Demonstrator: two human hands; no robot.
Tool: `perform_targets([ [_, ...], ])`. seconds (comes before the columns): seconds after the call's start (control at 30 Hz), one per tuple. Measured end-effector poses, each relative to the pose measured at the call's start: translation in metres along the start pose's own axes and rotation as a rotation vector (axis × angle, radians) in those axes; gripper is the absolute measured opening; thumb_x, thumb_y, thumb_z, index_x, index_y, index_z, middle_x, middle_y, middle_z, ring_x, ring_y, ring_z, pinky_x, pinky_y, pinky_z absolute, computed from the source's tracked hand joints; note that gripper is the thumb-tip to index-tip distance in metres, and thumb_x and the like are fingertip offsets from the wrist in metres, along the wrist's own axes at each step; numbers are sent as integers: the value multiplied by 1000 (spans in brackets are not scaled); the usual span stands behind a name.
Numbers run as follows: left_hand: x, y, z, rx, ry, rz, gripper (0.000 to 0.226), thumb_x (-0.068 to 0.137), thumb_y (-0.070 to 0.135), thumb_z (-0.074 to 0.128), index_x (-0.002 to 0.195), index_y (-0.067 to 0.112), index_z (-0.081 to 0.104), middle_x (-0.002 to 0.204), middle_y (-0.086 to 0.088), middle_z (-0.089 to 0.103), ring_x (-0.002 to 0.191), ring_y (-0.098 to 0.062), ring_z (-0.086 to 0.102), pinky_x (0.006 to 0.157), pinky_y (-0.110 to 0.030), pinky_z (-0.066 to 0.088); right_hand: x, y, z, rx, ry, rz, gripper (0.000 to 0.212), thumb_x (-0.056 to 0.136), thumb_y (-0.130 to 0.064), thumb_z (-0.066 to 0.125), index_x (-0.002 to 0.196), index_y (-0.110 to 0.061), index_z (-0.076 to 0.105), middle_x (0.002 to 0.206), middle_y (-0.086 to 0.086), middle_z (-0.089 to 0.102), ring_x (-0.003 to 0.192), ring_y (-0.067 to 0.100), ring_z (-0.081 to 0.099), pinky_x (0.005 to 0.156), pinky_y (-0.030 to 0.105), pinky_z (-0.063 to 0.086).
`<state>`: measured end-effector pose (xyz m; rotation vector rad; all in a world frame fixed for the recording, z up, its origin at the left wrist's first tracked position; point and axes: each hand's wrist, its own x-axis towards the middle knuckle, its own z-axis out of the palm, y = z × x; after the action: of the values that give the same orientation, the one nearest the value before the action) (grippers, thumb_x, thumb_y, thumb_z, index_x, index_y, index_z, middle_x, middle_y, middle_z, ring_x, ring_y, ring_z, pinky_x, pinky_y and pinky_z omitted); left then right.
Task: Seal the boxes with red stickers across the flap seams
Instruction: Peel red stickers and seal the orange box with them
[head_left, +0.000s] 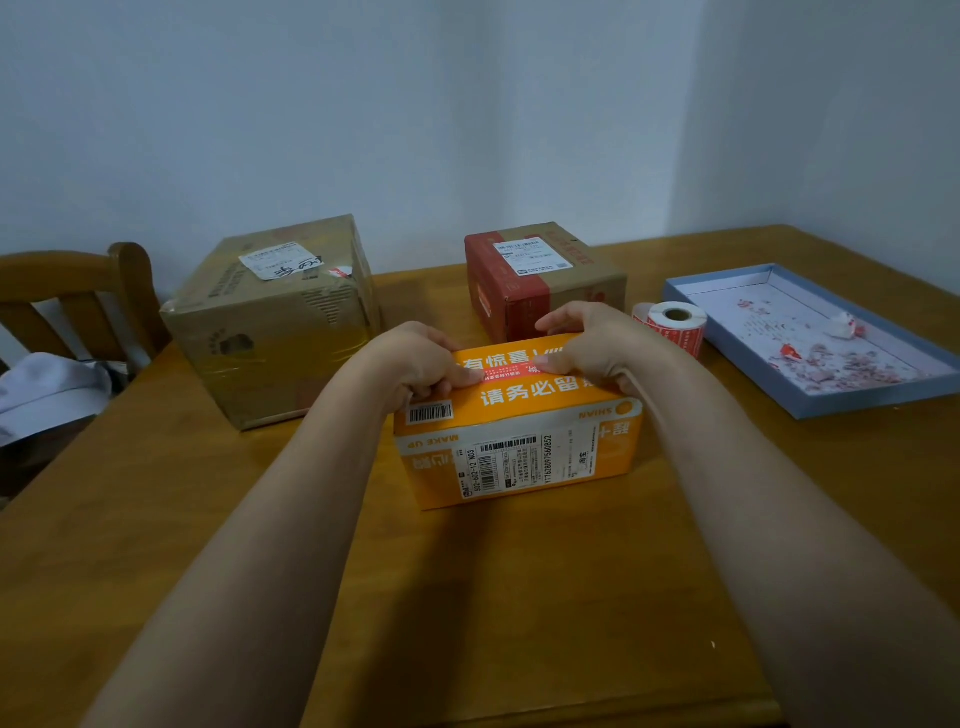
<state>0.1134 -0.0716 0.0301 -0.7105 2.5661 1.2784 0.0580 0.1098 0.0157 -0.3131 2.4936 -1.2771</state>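
Orange box (519, 447) sits on the counter (519, 597) directly under both hands. Top face orange with large white characters; small barcode label at its near left corner. Near side white and orange, carrying a shipping label with barcodes, print upside down to the viewer. Flaps closed.

Red sticker (506, 373) lies along the top seam, running between the two hands; white print on it, too small to read.

Left hand (421, 366) on the box's left top edge: thumb pressed flat on the sticker's left end, fingers curled down over the edge. Right hand (592, 345) on the right top edge: thumb on the sticker's right end, fingers curled round the far and right edges. Hands apart, both clamped on the box.

Sticker roll (672, 327), white core with red labels, stands just right of the right hand. Blue tray (857, 395) farther right, holding red-and-white scraps. Brown box (270, 322) beyond the left hand, taped. Red box (535, 280) just beyond the hands, white label on top. Chair (78, 291) far left at the counter edge.
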Motion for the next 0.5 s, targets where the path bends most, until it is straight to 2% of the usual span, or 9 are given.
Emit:
perform_targets([
  [0.1, 1, 0, 0, -6, -3, -1, 47, 84, 21, 74, 128, 19, 58, 74, -2, 66, 45, -4, 47, 42, -15, 38, -2, 0, -2, 22, -2, 0, 45, 84, -10, 72, 123, -26, 57, 128, -3, 54, 101, 18, 60, 83, 35, 55],
  [0.2, 2, -2, 1, -5, -3, 10, 46, 86, 21, 72, 129, 19, 57, 79, -3, 66, 50, -5, 46, 47, -17, 37, -2, 0, -3, 7, -5, 2, 40, 88, -9, 67, 123, -28, 57, 126, -2, 55, 101, 18, 60, 86, 37, 56],
  [0.33, 3, -6, 0, 7, 13, 41, 39, 93, 20, 63, 131, 19, 56, 67, -2, 59, 51, -7, 42, 48, -20, 34, -3, 2, -2, 64, 36, 43, 31, 99, -13, 50, 126, -25, 58, 100, -1, 60, 78, 12, 62, 67, 27, 53],
  [0.4, 3, -7, 0, 9, 27, 51, 35, 97, 24, 57, 131, 20, 56, 63, -1, 57, 50, -7, 41, 49, -21, 32, -2, 6, 1, 73, 64, 30, 30, 99, -27, 50, 128, -22, 57, 109, 0, 62, 88, 15, 62, 75, 31, 52],
  [0.47, 0, -7, 2, 29, 40, 76, 39, 94, 35, 60, 129, 20, 58, 63, 0, 59, 51, -8, 43, 50, -22, 35, 0, 6, 6, 10, 76, 6, 45, 92, -44, 60, 130, -22, 54, 122, -2, 57, 108, 19, 57, 87, 35, 50],
  [0.5, -1, -6, 3, 40, 45, 85, 44, 90, 39, 64, 129, 20, 57, 67, 0, 62, 52, -8, 46, 51, -21, 37, 2, 7, 8, -41, 96, 4, 52, 86, -50, 65, 130, -23, 54, 124, -2, 55, 111, 20, 56, 90, 37, 49],
])
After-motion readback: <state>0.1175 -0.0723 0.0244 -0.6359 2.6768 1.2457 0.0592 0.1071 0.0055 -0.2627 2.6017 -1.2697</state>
